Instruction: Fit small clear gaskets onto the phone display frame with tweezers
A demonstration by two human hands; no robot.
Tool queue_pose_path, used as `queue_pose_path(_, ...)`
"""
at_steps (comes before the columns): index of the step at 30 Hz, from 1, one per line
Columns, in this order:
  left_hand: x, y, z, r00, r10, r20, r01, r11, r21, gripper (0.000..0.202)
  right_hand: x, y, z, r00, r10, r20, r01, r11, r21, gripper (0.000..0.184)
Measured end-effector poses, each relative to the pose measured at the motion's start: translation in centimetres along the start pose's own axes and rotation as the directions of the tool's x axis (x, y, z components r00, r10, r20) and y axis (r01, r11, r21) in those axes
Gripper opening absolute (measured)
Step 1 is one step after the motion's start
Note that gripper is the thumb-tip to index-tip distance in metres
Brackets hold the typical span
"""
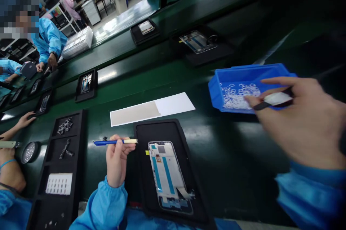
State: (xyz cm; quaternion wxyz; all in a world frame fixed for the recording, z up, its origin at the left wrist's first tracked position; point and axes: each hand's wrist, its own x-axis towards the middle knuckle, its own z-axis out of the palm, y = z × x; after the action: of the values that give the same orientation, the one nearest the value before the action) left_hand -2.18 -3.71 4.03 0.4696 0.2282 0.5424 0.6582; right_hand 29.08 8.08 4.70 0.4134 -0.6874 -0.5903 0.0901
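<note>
My left hand [116,161] is closed around a blue pen-like tool [115,142] with a pale tip, held level just left of a black tray [143,165]. In that tray lies a phone frame [169,176] with blue strips. My right hand [298,120] pinches black tweezers [266,103] wrapped in white tape, with the tip over the near rim of a blue bin [251,73]. The bin holds many small clear parts [238,95]. Both my sleeves are light blue.
A white and grey sheet [151,109] lies on the dark green bench behind the tray. A black compartment tray [61,158] of small parts stands at left, beside another person's hands [10,150]. More trays with phone frames [86,84] sit on the conveyor; workers in blue stand at far left.
</note>
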Motion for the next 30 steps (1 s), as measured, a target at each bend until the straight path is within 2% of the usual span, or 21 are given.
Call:
queue_pose_path(2, 0.2, -0.1, -0.1, 0.999, -0.043, -0.012, 0.043, 0.999, -0.008, 0.043, 1.0, 1.4, -0.6, 0.999, -0.031, 0.039, 0.035, 0.994, -0.105, 0.037)
queue_pose_path(5, 0.2, -0.3, -0.1, 0.999, -0.050, -0.012, 0.050, 0.998, 0.025, 0.044, 0.5, 1.5, -0.7, 0.995, -0.098, 0.028, 0.101, 0.989, -0.111, 0.040)
queue_pose_path(7, -0.1, -0.4, 0.2, 1.000, 0.022, 0.003, -0.022, 0.995, 0.094, 0.041, -0.7, 0.4, -0.2, 0.995, -0.102, -0.018, 0.102, 0.995, -0.002, 0.032)
queue_pose_path(10, -0.6, -0.5, 0.9, 0.970, 0.236, 0.063, -0.244, 0.940, 0.239, 0.028, -3.5, -2.4, 1.2, 0.998, -0.055, 0.007, 0.049, 0.938, 0.343, 0.023)
queue_pose_path(11, -0.8, -0.6, 1.2, 0.942, 0.322, 0.097, -0.336, 0.898, 0.283, 0.023, -4.5, -3.4, 1.7, 0.990, -0.060, 0.130, -0.007, 0.888, 0.460, 0.025)
queue_pose_path(12, -0.9, -0.6, 1.4, 0.903, 0.406, 0.138, -0.429, 0.844, 0.321, 0.018, -5.6, -4.4, 2.3, 0.961, -0.100, 0.257, -0.061, 0.832, 0.551, 0.027)
queue_pose_path(14, -1.0, -0.7, 1.8, 0.802, 0.548, 0.236, -0.596, 0.711, 0.374, 0.010, -7.4, -6.3, 3.5, 0.889, -0.159, 0.429, -0.174, 0.750, 0.638, 0.027)
queue_pose_path(17, -1.0, -0.9, 1.9, 0.669, 0.654, 0.353, -0.738, 0.532, 0.415, 0.007, -9.3, -8.3, 5.0, 0.821, -0.191, 0.538, -0.281, 0.684, 0.673, 0.026)
queue_pose_path(20, -1.0, -1.2, 1.7, 0.609, 0.682, 0.405, -0.786, 0.449, 0.425, 0.010, -10.0, -9.2, 6.0, 0.800, -0.201, 0.566, -0.335, 0.633, 0.698, 0.026)
queue_pose_path(22, -1.1, -1.4, 1.5, 0.604, 0.685, 0.409, -0.790, 0.447, 0.419, 0.013, -10.2, -9.5, 6.2, 0.809, -0.200, 0.552, -0.337, 0.612, 0.715, 0.025)
queue_pose_path(26, -1.3, -1.5, 1.4, 0.631, 0.669, 0.393, -0.771, 0.484, 0.414, 0.015, -10.2, -9.7, 6.3, 0.821, -0.200, 0.535, -0.331, 0.597, 0.731, 0.020)
queue_pose_path(30, -1.3, -1.6, 1.4, 0.620, 0.675, 0.400, -0.780, 0.474, 0.409, 0.015, -10.5, -9.8, 6.4, 0.830, -0.194, 0.524, -0.325, 0.595, 0.735, 0.020)
